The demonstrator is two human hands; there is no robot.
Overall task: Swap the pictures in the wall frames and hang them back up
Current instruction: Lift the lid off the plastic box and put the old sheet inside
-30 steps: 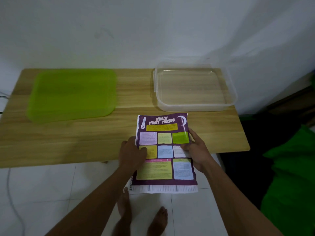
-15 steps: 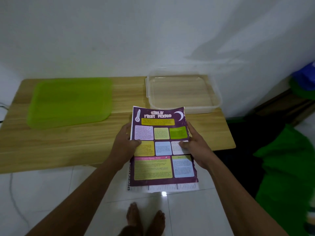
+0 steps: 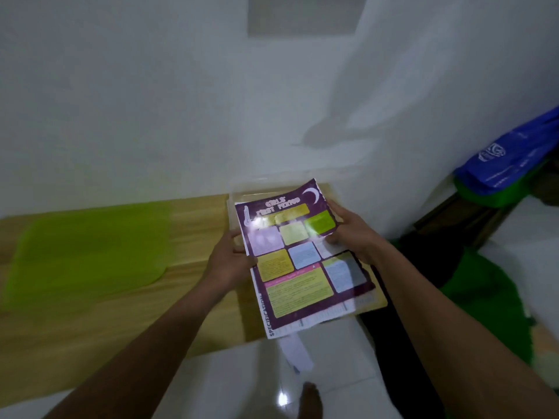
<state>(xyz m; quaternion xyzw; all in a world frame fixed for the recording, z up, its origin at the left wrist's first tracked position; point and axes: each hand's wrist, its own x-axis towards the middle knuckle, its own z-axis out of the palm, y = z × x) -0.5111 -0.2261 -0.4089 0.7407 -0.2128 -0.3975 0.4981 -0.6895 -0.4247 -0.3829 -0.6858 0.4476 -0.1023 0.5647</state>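
Note:
I hold a purple poster (image 3: 298,261) with coloured text boxes, raised above the right end of the wooden table (image 3: 127,316) and tilted. My left hand (image 3: 230,261) grips its left edge, thumb on the front. My right hand (image 3: 351,237) grips its right edge. A second white sheet (image 3: 298,352) hangs below the poster. A clear plastic frame cover (image 3: 239,192) lies on the table behind the poster, mostly hidden. A green cover (image 3: 90,255) lies flat on the table at the left. A pale rectangle (image 3: 305,15) shows on the wall at the top.
The white wall (image 3: 151,101) rises straight behind the table. A blue bag (image 3: 511,158) lies on green cloth (image 3: 496,297) at the right. White tiled floor (image 3: 242,385) and my bare foot (image 3: 311,400) are below the table edge.
The view has tipped upward toward the wall. Both hands have raised the poster and carried it up and to the right, tilting it; it now covers most of the clear cover.

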